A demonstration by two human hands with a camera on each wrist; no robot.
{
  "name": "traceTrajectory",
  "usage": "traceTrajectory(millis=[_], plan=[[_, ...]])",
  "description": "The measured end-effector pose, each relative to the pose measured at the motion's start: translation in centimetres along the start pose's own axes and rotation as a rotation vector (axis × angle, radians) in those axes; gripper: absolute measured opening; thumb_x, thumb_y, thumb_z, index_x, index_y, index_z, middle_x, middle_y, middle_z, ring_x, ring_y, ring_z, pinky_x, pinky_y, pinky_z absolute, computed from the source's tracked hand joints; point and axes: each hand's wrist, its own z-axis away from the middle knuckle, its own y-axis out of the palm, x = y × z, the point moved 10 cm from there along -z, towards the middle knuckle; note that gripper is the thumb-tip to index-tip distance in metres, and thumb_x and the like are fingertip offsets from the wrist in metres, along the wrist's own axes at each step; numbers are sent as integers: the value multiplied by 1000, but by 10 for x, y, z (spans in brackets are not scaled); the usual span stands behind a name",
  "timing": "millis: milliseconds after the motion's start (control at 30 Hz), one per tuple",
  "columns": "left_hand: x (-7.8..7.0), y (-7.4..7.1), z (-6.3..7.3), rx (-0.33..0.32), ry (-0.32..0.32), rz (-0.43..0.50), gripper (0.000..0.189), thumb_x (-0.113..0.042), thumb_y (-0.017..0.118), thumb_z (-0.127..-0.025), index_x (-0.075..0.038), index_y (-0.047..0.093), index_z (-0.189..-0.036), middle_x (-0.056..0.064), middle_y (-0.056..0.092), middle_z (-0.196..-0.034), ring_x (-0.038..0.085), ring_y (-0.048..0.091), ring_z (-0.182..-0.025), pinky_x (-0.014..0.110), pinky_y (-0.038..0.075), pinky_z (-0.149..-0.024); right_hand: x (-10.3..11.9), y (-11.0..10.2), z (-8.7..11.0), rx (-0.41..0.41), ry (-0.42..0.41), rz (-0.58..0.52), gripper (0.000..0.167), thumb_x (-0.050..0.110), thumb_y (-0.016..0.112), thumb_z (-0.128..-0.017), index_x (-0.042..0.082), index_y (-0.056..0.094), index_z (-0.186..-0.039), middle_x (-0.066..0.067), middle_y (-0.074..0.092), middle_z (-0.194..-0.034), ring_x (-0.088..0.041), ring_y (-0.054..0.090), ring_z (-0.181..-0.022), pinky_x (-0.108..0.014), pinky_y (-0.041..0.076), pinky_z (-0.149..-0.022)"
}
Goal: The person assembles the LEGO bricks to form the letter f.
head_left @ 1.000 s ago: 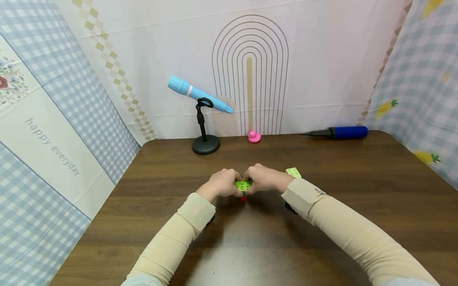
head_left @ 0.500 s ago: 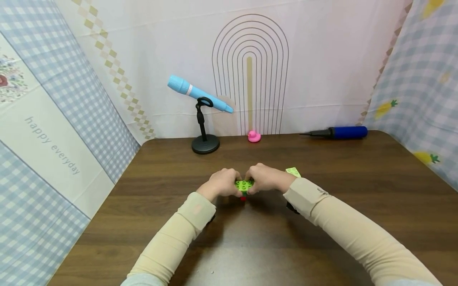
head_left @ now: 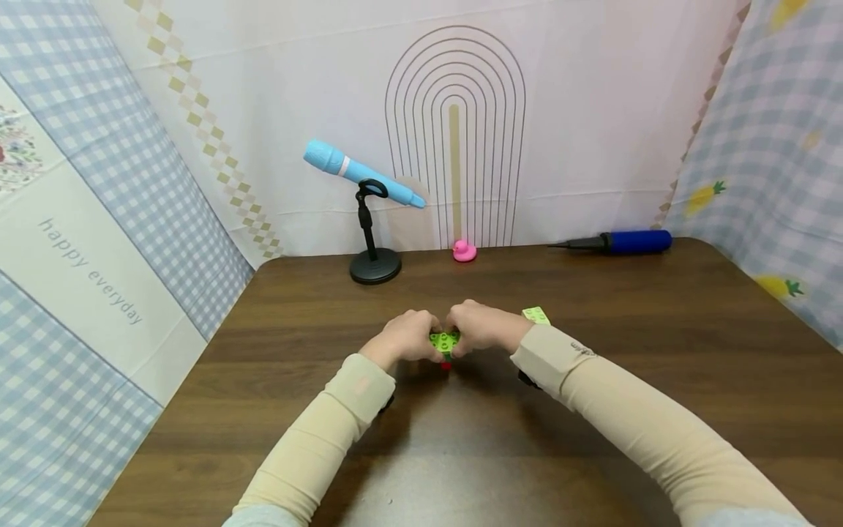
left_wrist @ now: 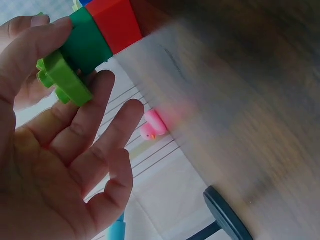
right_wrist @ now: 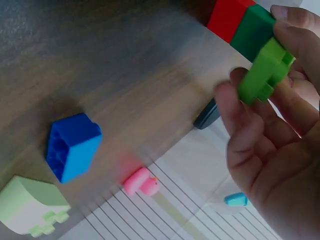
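A lime-green toy building brick (head_left: 444, 342), studs up, sits on a dark green brick (left_wrist: 88, 41), with a red brick (left_wrist: 116, 24) beneath that, low over the table. My left hand (head_left: 410, 337) pinches the lime-green brick from the left side, its thumb also lying against the dark green one. From the right, my right hand (head_left: 479, 326) grips the lime-green brick between thumb and fingers. The fingertips of both hands nearly meet around the stack. In the head view, hands hide most of the lower bricks.
Right of the hands lie a pale green brick (head_left: 536, 315) and a blue brick (right_wrist: 74, 146). Along the table's back edge stand a black stand (head_left: 374, 265) with a light blue toy microphone (head_left: 364, 174), a pink duck (head_left: 464, 251) and a blue hand pump (head_left: 635, 242).
Both hands stay around the brick stack. My right hand shifted slightly right, then back left toward the left hand. The head view has turned a little.
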Motion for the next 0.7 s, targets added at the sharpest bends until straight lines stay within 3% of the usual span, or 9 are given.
traceTrajectory(millis=[433,700], plan=[[2,-2,0,-23,28,20,28,-32,76,-64,-18,66,-86,-11,56,-68,10,50,-62,26,40,-55,-2,3,-3,-5,-3,-1,12,15,73,-67,9,65,-74,7,56,-64,-13,46,-64,-24,39,-56],[1,-2,-1,-15,12,-37,30,-35,75,-64,-20,67,-88,-11,55,-69,11,50,-66,28,39,-55,-5,1,4,3,-16,-12,24,21,72,-71,5,65,-88,3,60,-76,-9,49,-64,-23,41,-58]])
